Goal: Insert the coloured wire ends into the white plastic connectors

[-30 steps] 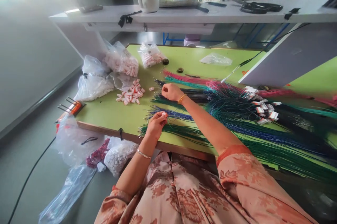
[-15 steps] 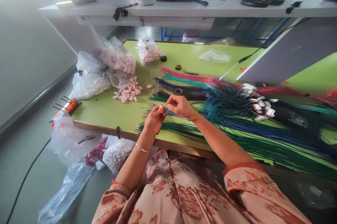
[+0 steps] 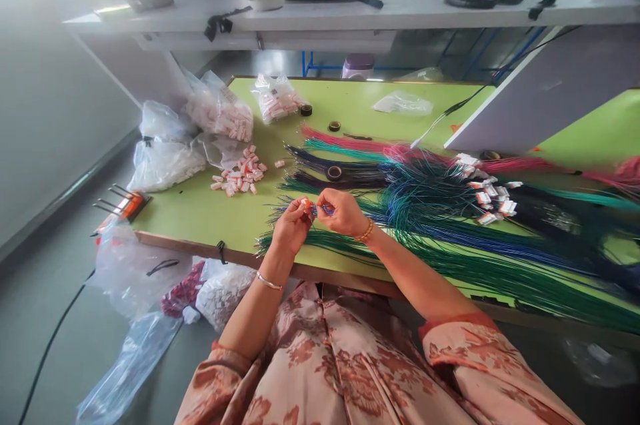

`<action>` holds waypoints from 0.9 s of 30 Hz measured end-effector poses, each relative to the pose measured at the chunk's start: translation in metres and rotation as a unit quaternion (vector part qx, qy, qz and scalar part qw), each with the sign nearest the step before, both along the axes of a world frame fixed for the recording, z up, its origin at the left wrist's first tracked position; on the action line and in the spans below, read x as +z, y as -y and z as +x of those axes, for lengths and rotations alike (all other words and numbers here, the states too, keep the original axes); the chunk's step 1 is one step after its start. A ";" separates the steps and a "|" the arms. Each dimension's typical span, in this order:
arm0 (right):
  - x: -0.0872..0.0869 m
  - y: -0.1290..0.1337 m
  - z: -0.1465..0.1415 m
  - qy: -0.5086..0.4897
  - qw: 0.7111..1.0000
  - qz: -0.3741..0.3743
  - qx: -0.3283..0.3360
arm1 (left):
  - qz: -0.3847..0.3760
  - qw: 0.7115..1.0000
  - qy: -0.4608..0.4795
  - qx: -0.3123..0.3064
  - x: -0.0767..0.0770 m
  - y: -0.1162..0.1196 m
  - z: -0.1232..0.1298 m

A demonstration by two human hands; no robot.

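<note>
My left hand (image 3: 291, 226) pinches a small white and orange connector (image 3: 306, 204) near the table's front edge. Just right of it, my right hand (image 3: 341, 210) is closed in a pinch; what lies between its fingertips is too small to make out. A thin wire seems to hang at the connector. Beneath and beyond both hands lie bundles of green wires (image 3: 450, 265), blue wires (image 3: 453, 238), and black and red ones. Left of them is a pile of pink and white connectors (image 3: 241, 175), with one loose connector (image 3: 279, 164) beside it.
Plastic bags of connectors (image 3: 217, 112) stand at the back left. An orange tool with metal prongs (image 3: 127, 208) sits at the left corner. Wired white connectors (image 3: 493, 195) lie at the right. A shelf (image 3: 320, 15) spans the back, above tape rolls (image 3: 334, 126).
My right hand has shifted slightly down, its fingers curled closer to the connector. My left hand stays nearly in place. The whole view has shifted a little.
</note>
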State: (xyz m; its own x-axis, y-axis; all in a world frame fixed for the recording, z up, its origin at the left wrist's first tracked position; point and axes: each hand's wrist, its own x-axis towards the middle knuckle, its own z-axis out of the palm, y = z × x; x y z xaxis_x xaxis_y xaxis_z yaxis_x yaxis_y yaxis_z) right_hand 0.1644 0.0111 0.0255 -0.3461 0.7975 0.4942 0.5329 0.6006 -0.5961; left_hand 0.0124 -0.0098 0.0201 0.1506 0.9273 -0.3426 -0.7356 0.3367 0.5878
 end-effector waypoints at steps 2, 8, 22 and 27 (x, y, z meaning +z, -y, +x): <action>0.000 0.001 0.000 0.010 1.000 0.015 0.002 | 0.003 1.000 -0.001 0.001 -0.001 0.000 0.000; -0.002 0.001 -0.002 0.004 0.999 0.033 0.010 | 0.028 0.998 -0.047 0.016 -0.005 0.001 0.001; -0.007 -0.001 -0.003 -0.012 0.997 -0.074 0.019 | 0.029 0.994 -0.100 0.045 -0.006 -0.002 0.005; -0.007 0.005 -0.007 0.007 0.998 -0.066 -0.021 | 0.025 0.991 -0.117 0.057 -0.007 -0.001 0.013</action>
State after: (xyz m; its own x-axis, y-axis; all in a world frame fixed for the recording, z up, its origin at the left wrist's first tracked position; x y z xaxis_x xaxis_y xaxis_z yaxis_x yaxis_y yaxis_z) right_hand 0.1571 0.0061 0.0183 -0.3183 0.8688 0.3793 0.5648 0.4951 -0.6602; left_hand 0.0253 -0.0087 0.0133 -0.0350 0.9504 -0.3091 -0.6082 0.2252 0.7612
